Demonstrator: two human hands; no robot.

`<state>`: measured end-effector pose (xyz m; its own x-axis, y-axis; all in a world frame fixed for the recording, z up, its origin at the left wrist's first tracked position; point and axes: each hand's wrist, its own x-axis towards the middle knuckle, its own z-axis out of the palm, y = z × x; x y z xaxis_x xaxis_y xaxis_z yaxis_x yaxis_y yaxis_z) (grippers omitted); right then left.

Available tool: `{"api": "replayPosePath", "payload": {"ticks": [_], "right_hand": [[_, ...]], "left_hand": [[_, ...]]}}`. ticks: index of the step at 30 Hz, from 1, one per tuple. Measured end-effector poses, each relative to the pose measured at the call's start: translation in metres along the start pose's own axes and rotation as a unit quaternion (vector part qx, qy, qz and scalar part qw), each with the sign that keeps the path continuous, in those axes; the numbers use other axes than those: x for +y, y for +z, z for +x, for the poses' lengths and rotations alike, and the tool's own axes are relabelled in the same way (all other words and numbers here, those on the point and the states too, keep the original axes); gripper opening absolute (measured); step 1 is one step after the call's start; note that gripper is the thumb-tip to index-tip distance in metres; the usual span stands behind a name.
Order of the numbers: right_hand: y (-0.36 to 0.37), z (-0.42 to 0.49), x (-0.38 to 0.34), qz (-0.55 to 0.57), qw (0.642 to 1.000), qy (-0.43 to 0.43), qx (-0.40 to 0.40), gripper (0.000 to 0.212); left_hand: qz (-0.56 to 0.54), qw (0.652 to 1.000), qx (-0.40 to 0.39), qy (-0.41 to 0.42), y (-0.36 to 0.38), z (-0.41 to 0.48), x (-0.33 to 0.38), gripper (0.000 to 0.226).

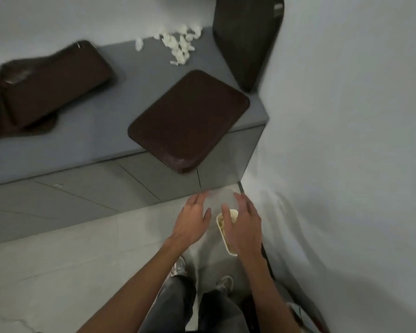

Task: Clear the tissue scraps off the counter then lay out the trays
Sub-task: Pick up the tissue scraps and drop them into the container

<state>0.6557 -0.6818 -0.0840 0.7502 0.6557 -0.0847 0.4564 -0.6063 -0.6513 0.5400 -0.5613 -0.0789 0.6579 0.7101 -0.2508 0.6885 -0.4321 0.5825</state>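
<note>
Tissue scraps [178, 48] lie top centre; I'd cup my empty, loose-fingered left hand [190, 222] and right hand [244, 227] around them.

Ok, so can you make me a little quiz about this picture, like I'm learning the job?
1. True or false: the tissue scraps lie on the counter.
2. Which one hangs over the counter's front edge?
A) the tray leaning on the wall
B) the flat tray nearest the corner
C) the stack at the left
3. Fill in: the left hand and the right hand, both empty, are above a small cream ____ on the floor.

Key: 1 true. 2 B. 3 bin.
</note>
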Motion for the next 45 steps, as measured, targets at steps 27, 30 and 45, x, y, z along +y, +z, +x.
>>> {"api": "replayPosePath", "payload": {"ticks": [27,30,45], "right_hand": [[-0.004,0.130,-0.249,-0.014,0.994,-0.090,-0.053,0.052],[-0.001,0.177,-0.250,-0.012,0.994,-0.092,-0.053,0.050],[0.023,0.460,-0.272,-0.056,0.985,-0.136,-0.094,0.034]], "left_hand": [[-0.088,0.978,0.190,0.011,-0.277,0.076,-0.089,0.045],[-0.078,0.978,0.196,0.007,-0.288,0.120,-0.082,0.039],[-0.007,0.983,0.175,-0.046,-0.324,0.379,-0.082,0.037]]}}
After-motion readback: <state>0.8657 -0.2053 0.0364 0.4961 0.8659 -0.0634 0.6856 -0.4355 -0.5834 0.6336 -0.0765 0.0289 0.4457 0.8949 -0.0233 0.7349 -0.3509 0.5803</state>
